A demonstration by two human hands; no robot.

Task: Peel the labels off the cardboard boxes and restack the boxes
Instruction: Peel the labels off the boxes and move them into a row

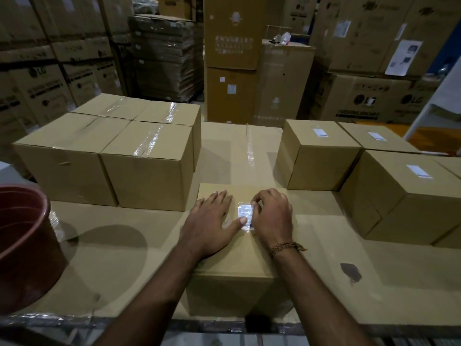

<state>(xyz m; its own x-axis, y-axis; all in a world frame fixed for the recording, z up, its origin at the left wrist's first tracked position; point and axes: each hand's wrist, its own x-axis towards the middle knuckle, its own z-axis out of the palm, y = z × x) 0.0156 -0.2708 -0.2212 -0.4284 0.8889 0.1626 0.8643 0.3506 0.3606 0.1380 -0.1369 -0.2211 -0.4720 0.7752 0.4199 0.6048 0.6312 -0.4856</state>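
Label (pixel 245 216): thin, likely tear-prone film; lift from a corner. Right hand (pixel 272 216) fingers curl, picking its edge; left hand (pixel 212 221) lies flat, fingers spread, steadying the stiff box (pixel 232 265).

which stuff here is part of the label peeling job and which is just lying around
Part of the job:
- front box under both hands
- its label, picked at by the right hand
- left hand pressing the box
- labelled boxes
- unlabelled boxes

Just lying about:
- red bucket
- warehouse cartons behind
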